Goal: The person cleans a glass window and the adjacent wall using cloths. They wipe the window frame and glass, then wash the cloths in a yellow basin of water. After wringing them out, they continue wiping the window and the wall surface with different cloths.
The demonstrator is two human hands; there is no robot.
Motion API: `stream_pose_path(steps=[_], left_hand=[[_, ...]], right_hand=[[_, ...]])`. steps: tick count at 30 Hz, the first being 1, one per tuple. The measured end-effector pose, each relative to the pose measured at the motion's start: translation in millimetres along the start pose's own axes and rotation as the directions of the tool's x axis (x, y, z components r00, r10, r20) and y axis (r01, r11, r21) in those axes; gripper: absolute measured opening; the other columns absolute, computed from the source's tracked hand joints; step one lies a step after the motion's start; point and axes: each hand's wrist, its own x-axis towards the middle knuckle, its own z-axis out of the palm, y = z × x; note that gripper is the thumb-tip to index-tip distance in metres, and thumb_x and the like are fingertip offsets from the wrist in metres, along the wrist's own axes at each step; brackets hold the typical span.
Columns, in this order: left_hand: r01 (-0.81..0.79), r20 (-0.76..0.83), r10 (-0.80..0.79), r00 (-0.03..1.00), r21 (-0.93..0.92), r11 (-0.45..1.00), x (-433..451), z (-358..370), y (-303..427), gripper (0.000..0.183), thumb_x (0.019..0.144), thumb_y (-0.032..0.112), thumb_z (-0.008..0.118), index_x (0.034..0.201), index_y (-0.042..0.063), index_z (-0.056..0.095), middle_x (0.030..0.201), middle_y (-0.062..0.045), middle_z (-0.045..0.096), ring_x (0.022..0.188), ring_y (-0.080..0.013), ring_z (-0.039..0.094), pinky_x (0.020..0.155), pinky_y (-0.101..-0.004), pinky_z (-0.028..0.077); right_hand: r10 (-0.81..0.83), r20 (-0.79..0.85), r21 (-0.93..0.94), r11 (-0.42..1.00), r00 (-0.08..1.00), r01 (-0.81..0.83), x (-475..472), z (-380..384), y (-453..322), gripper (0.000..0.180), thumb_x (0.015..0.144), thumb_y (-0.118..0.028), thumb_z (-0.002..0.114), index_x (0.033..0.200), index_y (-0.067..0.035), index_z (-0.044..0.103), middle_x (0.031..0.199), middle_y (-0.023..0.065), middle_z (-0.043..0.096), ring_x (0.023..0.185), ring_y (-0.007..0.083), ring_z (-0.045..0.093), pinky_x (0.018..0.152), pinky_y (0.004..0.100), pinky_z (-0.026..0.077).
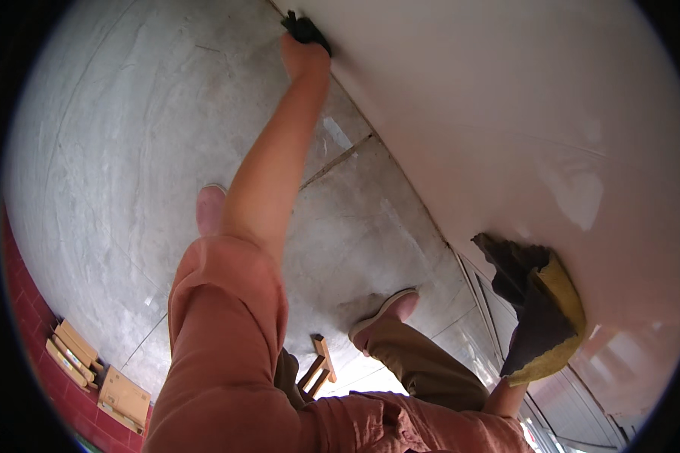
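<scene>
My left hand (307, 55) is stretched far ahead, low beside the foot of a glossy pale wall (476, 124). It grips a small black bundle (307, 31), perhaps cloth, whose far side is at the wall's bottom edge. Close to my body on the right, a folded cloth (547, 328), dark grey on one face and yellow on the other, covers my right hand. Only the wrist shows below the cloth; the fingers are hidden. The cloth lies beside or against the wall; I cannot tell which.
Grey marble-look tiles (130, 141) cover the floor. Between my legs stands part of a wooden stool (322, 362). Flat cardboard pieces (71, 357) and a cardboard box (124, 396) lie on red tiles (62, 385) at lower left. A ribbed metal panel (572, 402) adjoins the wall at lower right.
</scene>
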Motion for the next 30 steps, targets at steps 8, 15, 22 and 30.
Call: stream_pose_path(steps=[8, 15, 22, 30], left_hand=[[-0.135, -0.020, 0.145, 0.989, 0.261, 0.956, -93, 27, 15, 0.020, 0.094, -0.001, 0.044, 0.112, -0.003, 0.051, 0.109, -0.014, 0.059, 0.099, -0.0251, 0.054, 0.087, -0.0354, 0.044], [-0.899, 0.330, 0.926, 0.184, -0.325, 0.294, -271, 81, 158, 0.016, 0.078, 0.014, 0.065, 0.094, 0.011, 0.062, 0.100, -0.013, 0.057, 0.095, -0.0310, 0.052, 0.083, -0.0412, 0.043], [-0.742, -0.007, 0.813, 0.582, 0.405, 0.535, -91, 51, 98, 0.037, 0.075, 0.000, 0.055, 0.112, -0.003, 0.051, 0.111, -0.025, 0.050, 0.102, -0.0431, 0.048, 0.087, -0.0503, 0.040], [-0.005, 0.266, -0.250, 0.931, 0.694, 0.720, -209, -14, -103, 0.044, 0.088, -0.004, 0.049, 0.131, -0.005, 0.038, 0.132, -0.021, 0.052, 0.126, -0.0319, 0.048, 0.106, -0.0400, 0.039]], right_hand=[[0.002, -0.026, -0.011, 1.000, 1.000, -0.003, -1, 0, 1, 0.050, 0.081, 0.010, 0.050, 0.129, -0.004, 0.059, 0.133, 0.0143, 0.057, 0.124, 0.0346, 0.052, 0.106, 0.0406, 0.042], [-0.017, -0.049, -0.015, 1.000, 0.999, 0.017, 2, -2, 5, 0.048, 0.082, 0.009, 0.051, 0.128, -0.004, 0.060, 0.131, 0.0138, 0.058, 0.123, 0.0336, 0.053, 0.105, 0.0402, 0.042], [-0.011, -0.049, -0.017, 1.000, 0.999, 0.010, -1, -2, 8, 0.046, 0.083, 0.008, 0.052, 0.127, -0.004, 0.060, 0.130, 0.0133, 0.059, 0.122, 0.0327, 0.053, 0.104, 0.0398, 0.043], [0.024, -0.014, -0.031, 0.999, 1.000, -0.024, -11, -6, 13, 0.044, 0.084, 0.007, 0.053, 0.125, -0.004, 0.061, 0.128, 0.0127, 0.060, 0.120, 0.0317, 0.054, 0.102, 0.0393, 0.044]])
